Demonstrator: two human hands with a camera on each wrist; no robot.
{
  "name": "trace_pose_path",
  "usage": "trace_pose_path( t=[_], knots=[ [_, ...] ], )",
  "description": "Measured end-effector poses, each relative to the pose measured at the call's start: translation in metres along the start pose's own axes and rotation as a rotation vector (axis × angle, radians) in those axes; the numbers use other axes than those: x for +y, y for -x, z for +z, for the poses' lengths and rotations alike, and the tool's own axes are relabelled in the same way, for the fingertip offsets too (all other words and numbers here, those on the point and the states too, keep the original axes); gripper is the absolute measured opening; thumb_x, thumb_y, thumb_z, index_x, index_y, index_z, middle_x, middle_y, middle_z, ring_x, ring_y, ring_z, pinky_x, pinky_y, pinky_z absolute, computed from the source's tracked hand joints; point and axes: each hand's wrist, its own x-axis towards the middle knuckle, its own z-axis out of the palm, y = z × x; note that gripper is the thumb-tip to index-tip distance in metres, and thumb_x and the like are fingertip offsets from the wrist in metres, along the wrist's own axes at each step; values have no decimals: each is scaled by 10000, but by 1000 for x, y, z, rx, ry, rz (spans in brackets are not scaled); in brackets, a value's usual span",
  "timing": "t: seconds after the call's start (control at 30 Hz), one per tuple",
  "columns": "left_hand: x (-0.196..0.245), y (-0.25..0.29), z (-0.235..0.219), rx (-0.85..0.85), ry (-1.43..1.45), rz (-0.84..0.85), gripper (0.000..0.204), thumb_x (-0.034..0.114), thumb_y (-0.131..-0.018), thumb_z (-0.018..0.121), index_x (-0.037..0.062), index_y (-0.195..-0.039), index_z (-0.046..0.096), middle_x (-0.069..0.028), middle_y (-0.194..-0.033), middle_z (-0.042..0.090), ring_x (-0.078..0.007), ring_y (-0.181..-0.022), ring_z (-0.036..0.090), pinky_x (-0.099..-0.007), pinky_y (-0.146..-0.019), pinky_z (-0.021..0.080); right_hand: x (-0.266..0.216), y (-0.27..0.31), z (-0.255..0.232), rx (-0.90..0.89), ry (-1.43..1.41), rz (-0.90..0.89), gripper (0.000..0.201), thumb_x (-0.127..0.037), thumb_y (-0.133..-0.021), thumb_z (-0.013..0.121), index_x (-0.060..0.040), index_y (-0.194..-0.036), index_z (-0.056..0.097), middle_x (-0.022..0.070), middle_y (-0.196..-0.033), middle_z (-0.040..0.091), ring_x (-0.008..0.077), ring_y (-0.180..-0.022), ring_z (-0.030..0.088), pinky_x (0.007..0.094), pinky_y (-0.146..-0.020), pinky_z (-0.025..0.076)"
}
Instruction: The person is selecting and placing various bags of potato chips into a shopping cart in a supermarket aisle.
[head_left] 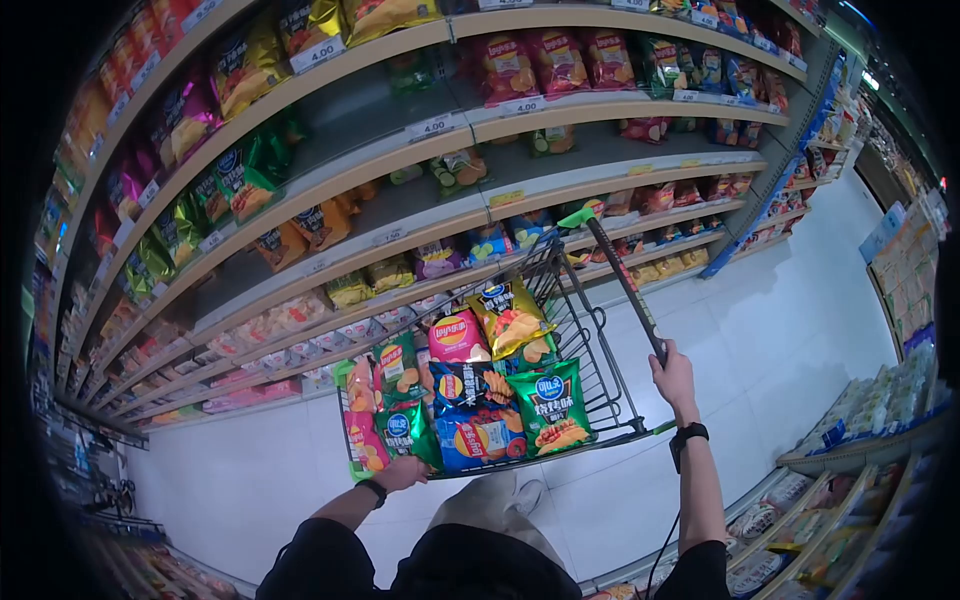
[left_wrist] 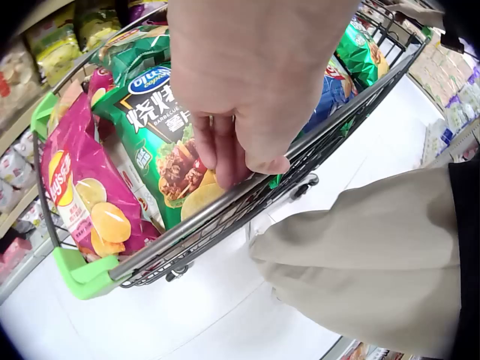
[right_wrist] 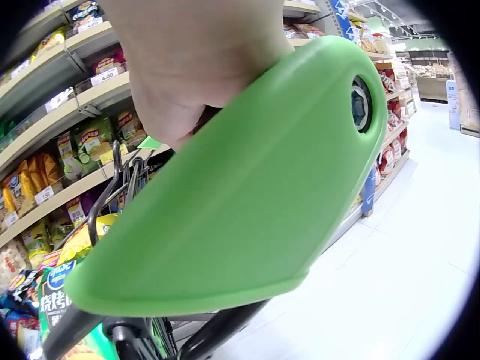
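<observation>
A wire shopping cart (head_left: 608, 375) full of chip bags stands in front of me. My right hand (head_left: 675, 382) grips the dark handlebar (head_left: 622, 270) near its end; the green end cap (right_wrist: 232, 195) fills much of the right wrist view. At the cart's near side, my left hand (head_left: 405, 472) holds the basket's top rail (left_wrist: 176, 234), thumb on the outer side and fingers inside. Those fingers overlap a green barbecue chip bag (left_wrist: 154, 142). Beside it leans a magenta Lay's bag (left_wrist: 94, 187). A gold bag (head_left: 508, 318), a pink bag (head_left: 458, 337) and another green bag (head_left: 548, 405) lie on top.
Long shelves (head_left: 380, 145) of snack bags with price tags run along the cart's far side. More shelving (head_left: 830, 515) stands at the lower right. White tiled floor (head_left: 745, 310) stretches to the right. My trouser leg (left_wrist: 360, 255) is close to the cart's near side.
</observation>
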Motion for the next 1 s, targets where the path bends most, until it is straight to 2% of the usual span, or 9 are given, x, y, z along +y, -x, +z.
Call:
trace_pose_path(
  t=[0.2,0.23,0.3,0.4,0.53,0.77,0.87,0.97,1.0],
  knots=[
    [31,-36,-26,-116,-86,190,174,249,-807,695,89,-874,692,-134,-800,672,-328,-819,663,-455,-690,513,24,-10,-16,12,21,32,317,-204,-859,646,-27,-1097,535,258,-800,654,446,-796,636,508,-713,506],
    [47,-42,-42,-202,-105,163,189,274,-799,703,100,-871,696,-124,-802,675,-325,-837,662,-458,-705,508,28,-14,-23,6,27,48,306,-204,-859,646,-26,-1082,535,259,-796,653,447,-795,636,509,-709,505],
    [62,-37,-55,-190,-56,206,207,301,-798,697,109,-874,700,-122,-814,676,-324,-829,663,-458,-709,513,26,-15,-34,24,65,74,298,-216,-854,653,-21,-1045,535,255,-782,652,449,-783,635,503,-703,506],
    [69,-50,-41,-196,-253,145,210,303,-810,670,133,-928,703,-124,-865,682,-311,-874,666,-454,-716,529,51,-18,-33,8,-3,110,316,-234,-850,660,-15,-1041,536,252,-772,654,444,-766,639,489,-703,510],
    [83,-46,-32,-75,-173,135,204,232,-824,639,162,-1007,698,-100,-845,690,-306,-819,682,-443,-692,540,60,-16,-50,-4,12,122,308,-222,-861,646,-8,-1053,534,246,-760,653,433,-768,643,492,-695,505],
    [98,-56,-20,45,-101,-19,139,187,-778,654,104,-873,711,-118,-753,686,-295,-775,688,-442,-685,538,84,-12,-62,17,42,130,306,-245,-883,636,3,-1026,526,258,-736,639,438,-755,637,508,-674,491],
    [94,-60,-6,98,-126,10,122,136,-756,653,106,-864,702,-105,-761,691,-299,-776,685,-445,-686,518,101,-16,-55,91,72,48,298,-291,-945,580,0,-946,515,149,-565,599,299,-518,636,406,-527,500],
    [100,-66,-2,110,-179,31,166,105,-728,663,125,-887,708,-97,-808,697,-295,-796,682,-450,-689,499,109,-22,-55,79,35,98,363,-361,-977,527,-1,-931,520,140,-569,598,280,-499,629,393,-499,493],
    [109,-63,-7,88,-172,8,176,105,-726,666,130,-894,710,-97,-822,697,-295,-799,682,-450,-692,497,103,-27,-64,59,61,119,373,-371,-978,512,1,-946,526,177,-607,608,339,-568,628,434,-544,490]
  ],
)
